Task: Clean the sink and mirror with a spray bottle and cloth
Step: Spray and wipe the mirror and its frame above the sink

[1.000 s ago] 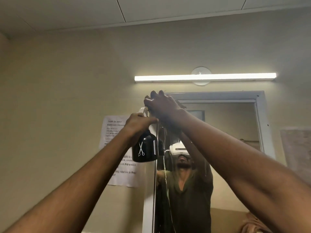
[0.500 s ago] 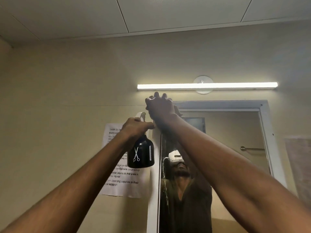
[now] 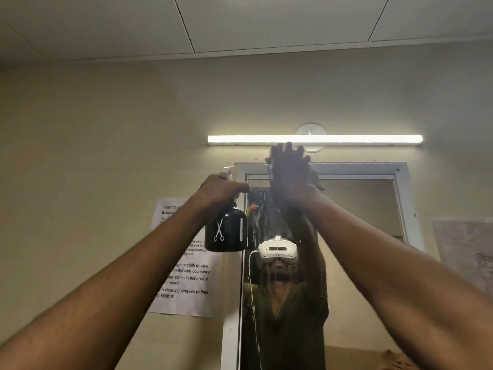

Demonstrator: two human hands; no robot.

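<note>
Right hand (image 3: 289, 173), blurred, now swept rightward along the mirror (image 3: 354, 209) top edge, away from the bottle (image 3: 226, 232); cloth unseen, that grip impossible to judge. Left hand (image 3: 218, 192) clenched on the bottle neck, just left. Top edge seemingly mid-wipe.

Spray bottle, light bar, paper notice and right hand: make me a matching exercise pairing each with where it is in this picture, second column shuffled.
Column one:
1. spray bottle
2. light bar
3. paper notice
4. right hand

Column two:
A. taped to the wall left of the mirror
B. raised at the mirror's top edge, blurred
C. gripped by the left hand
D. mounted on the wall above the mirror

Pairs: 1-C, 2-D, 3-A, 4-B
</note>
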